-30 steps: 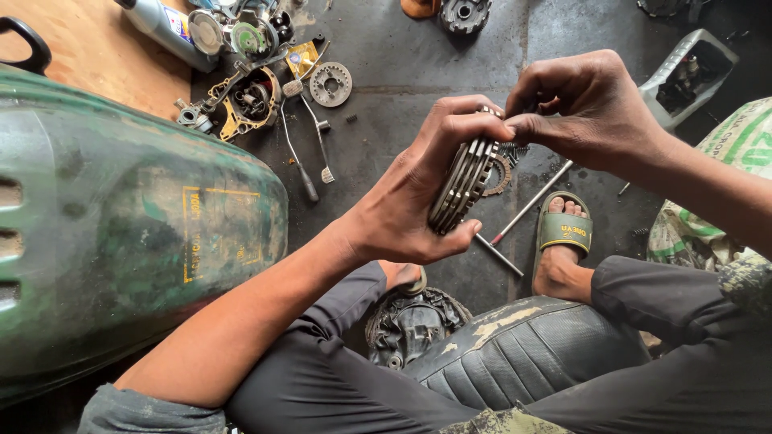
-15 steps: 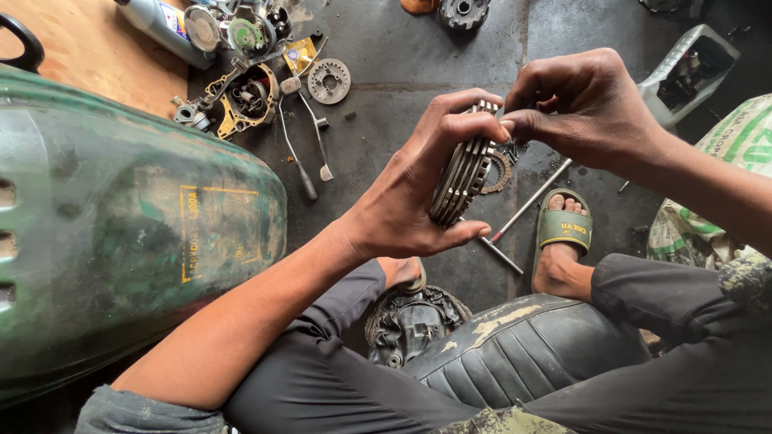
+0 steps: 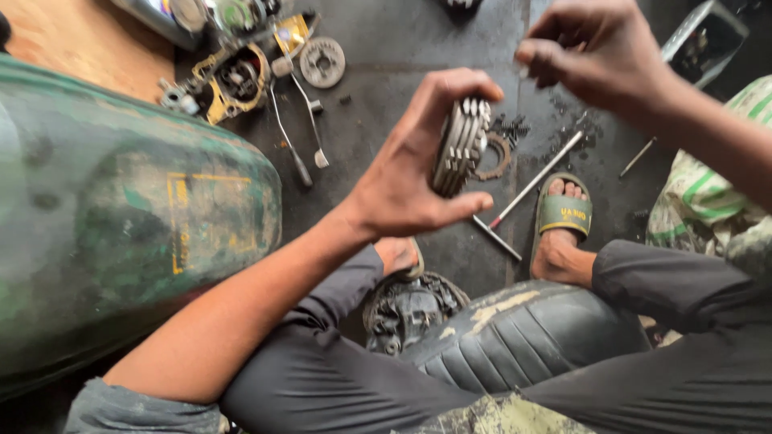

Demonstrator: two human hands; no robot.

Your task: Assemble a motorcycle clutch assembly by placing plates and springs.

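Note:
My left hand (image 3: 406,181) grips a stack of round metal clutch plates (image 3: 460,146) edge-on, thumb under the stack and fingers curled over its top. My right hand (image 3: 599,50) hovers above and to the right of the stack, apart from it, fingers pinched together; whether anything small sits between them I cannot tell. Below the hands, a toothed ring plate (image 3: 492,157) and a thin metal rod (image 3: 535,178) lie on the dark oily floor.
A green fuel tank (image 3: 121,217) fills the left. Engine parts, a gear disc (image 3: 322,62) and levers (image 3: 297,133) lie at the top left. My sandalled foot (image 3: 563,221), a black padded seat (image 3: 515,333), an engine cover (image 3: 406,309) and a woven sack (image 3: 708,201) lie close by.
My right hand has lifted off the plate stack and moved up and to the right. The left hand still holds the stack, and the view has shifted closer.

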